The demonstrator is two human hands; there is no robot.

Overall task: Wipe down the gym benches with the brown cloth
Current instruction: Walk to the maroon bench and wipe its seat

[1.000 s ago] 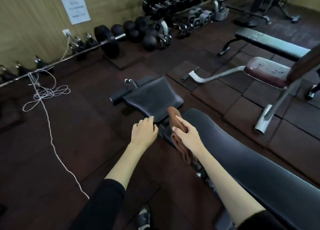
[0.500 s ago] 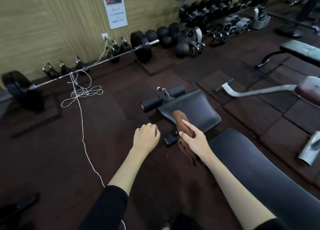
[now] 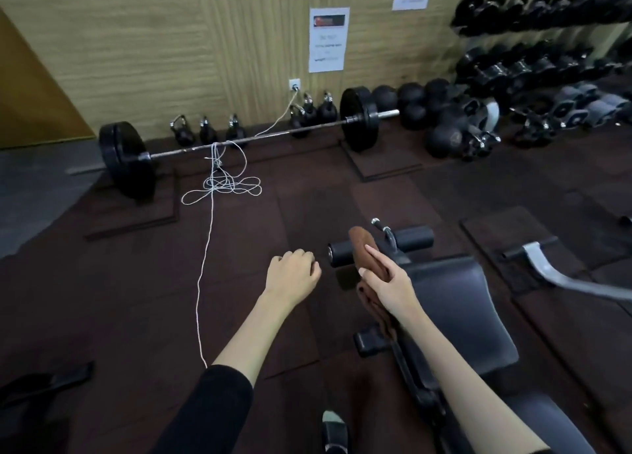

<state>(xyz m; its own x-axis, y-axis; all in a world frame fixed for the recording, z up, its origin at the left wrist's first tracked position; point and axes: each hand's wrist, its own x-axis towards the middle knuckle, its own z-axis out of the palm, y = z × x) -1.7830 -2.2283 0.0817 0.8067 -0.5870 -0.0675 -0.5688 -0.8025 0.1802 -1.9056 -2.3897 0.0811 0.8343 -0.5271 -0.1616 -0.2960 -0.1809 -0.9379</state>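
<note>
Fingers (image 3: 376, 256) of our right hand (image 3: 390, 282) are wrapped around the brown cloth (image 3: 365, 245), index finger laid straight along it, the rest curled tight; the cloth's rolled end pokes out toward 12 o'clock and its loose tail hangs below our wrist. Our left hand (image 3: 294, 274) sits at 9 o'clock from the right one, knuckles up, fingers curled into a loose fist with nothing in it, held above the dark rubber floor (image 3: 136, 299) and apart from the bench.

We see the cloth in front of the black foam roller (image 3: 415, 238) at the bench's end (whether it touches the roller we cannot tell). The padded black bench seat (image 3: 455, 303) lies at 3 o'clock from our right hand, with a longer pad (image 3: 533, 423) toward 5 o'clock. A white cord (image 3: 205, 265) runs from the wall socket (image 3: 294, 84), tangles beneath the loaded barbell (image 3: 239, 139), then trails toward our left sleeve (image 3: 212, 409). Kettlebells (image 3: 207, 132) line the wooden wall at 11 o'clock; dumbbell racks (image 3: 533, 43) stand at 2 o'clock.
</note>
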